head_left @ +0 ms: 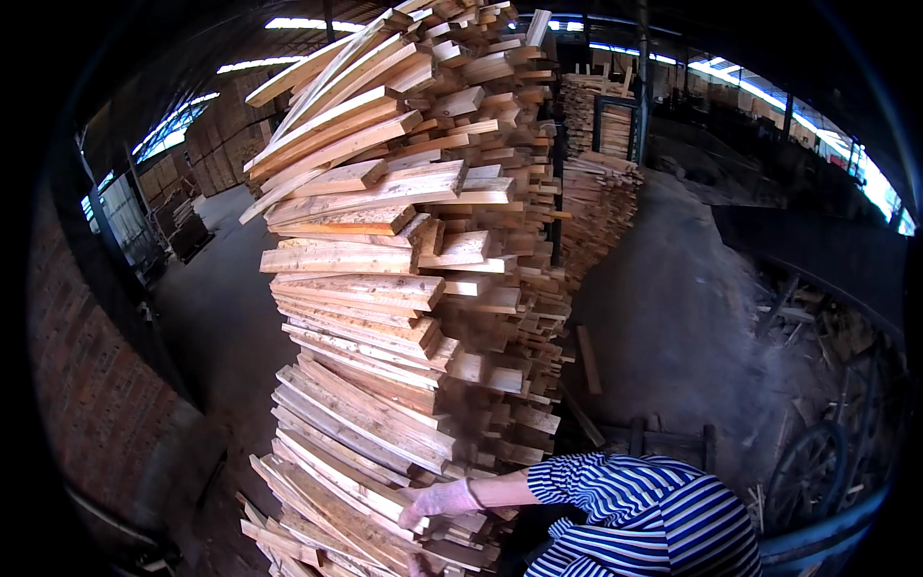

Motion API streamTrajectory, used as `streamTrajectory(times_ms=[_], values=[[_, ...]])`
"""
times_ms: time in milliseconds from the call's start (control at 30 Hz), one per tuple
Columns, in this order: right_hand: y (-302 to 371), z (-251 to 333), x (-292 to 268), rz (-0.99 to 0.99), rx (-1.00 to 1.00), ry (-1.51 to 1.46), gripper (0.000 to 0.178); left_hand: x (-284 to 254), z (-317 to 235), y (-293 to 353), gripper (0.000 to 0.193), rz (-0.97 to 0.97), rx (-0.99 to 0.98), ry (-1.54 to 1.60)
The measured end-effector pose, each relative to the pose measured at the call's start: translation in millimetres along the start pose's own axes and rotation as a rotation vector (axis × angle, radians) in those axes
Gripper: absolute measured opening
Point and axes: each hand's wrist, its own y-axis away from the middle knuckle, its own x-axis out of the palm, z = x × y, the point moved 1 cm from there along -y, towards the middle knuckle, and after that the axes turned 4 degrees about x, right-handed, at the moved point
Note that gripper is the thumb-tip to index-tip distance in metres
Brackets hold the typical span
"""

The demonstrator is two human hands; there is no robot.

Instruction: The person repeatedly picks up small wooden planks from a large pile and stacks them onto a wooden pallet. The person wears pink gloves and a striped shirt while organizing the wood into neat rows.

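A tall stack of sawn wooden planks (356, 288) fills the middle of the head view, its board ends jutting out unevenly. My right arm, in a blue-and-white striped short sleeve, reaches in from the lower right. My right hand (440, 502), in a pale glove, is closed at the end of a wooden plank (361, 486) low on the stack. Only a small part of my left hand (418, 565) shows at the bottom edge, beside the lower boards. Its fingers are mostly cut off, so its grip is hidden.
More stacked wood (596, 202) stands behind to the right. A brick wall (106, 385) runs along the left. At the right are a dark sheet-like surface (817, 255), scrap wood, a wheel (808, 471) and a blue bar (827, 534). A loose board (588, 359) lies on the floor.
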Motion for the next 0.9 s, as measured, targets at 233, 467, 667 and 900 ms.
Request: streamTrajectory(times_ms=[233,467,667,900], values=[[51.2,-24.4,-15.3,0.030,0.244,-0.030,0.096,44.6,0.2,-2.2,0.070,0.079,-0.096,-0.036],[23.4,-39.9,-5.8,-0.021,0.130,-0.039,0.068,75.7,8.5,4.8,0.070,0.194,-0.139,-0.103],[48.0,-18.4,18.7,-0.188,0.176,0.193,0.077,85.9,7.9,22.6,0.070,0.245,-0.155,-0.147],[136.8,-56.6,7.9,-0.028,0.166,0.185,0.068,84.5,-11.4,60.8,0.070,0.281,-0.131,-0.128]])
